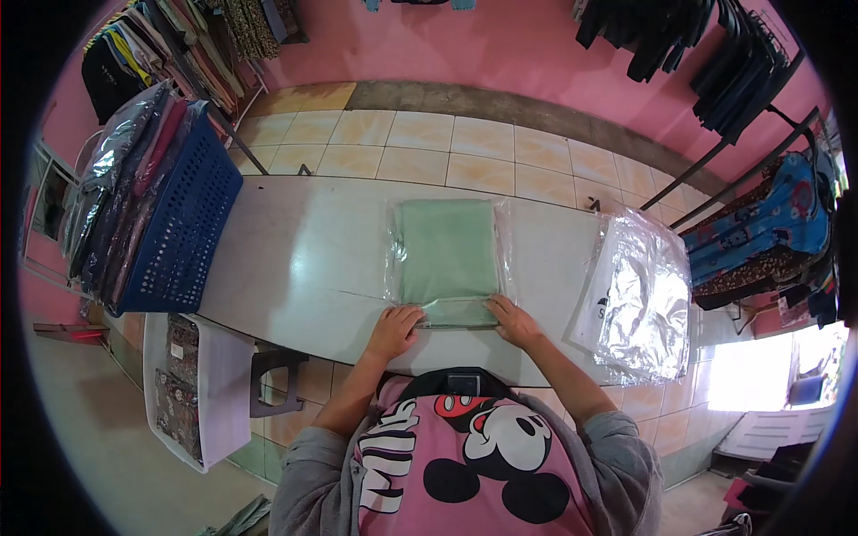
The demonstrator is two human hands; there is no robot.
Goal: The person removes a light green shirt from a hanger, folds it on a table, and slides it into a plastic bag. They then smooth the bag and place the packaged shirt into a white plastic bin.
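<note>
A folded pale green garment [447, 250] lies inside a clear plastic bag [506, 255] on the white table [295, 259]. The bag's open-looking near edge faces me, and a strip of green shows below a crosswise fold of plastic. At the near left corner, my left hand [394, 331] has its fingers curled on the bag's edge. My right hand [513, 323] grips the near right corner, fingertips resting over the plastic and thumb toward me. The undersides of both hands are hidden.
A stack of clear plastic bags [639, 304] lies at the table's right end. A blue basket [183, 223] of bagged garments stands at the left end. Below it are a white bin [228, 393] and a grey stool [279, 380]. Clothes racks [751, 71] flank the table.
</note>
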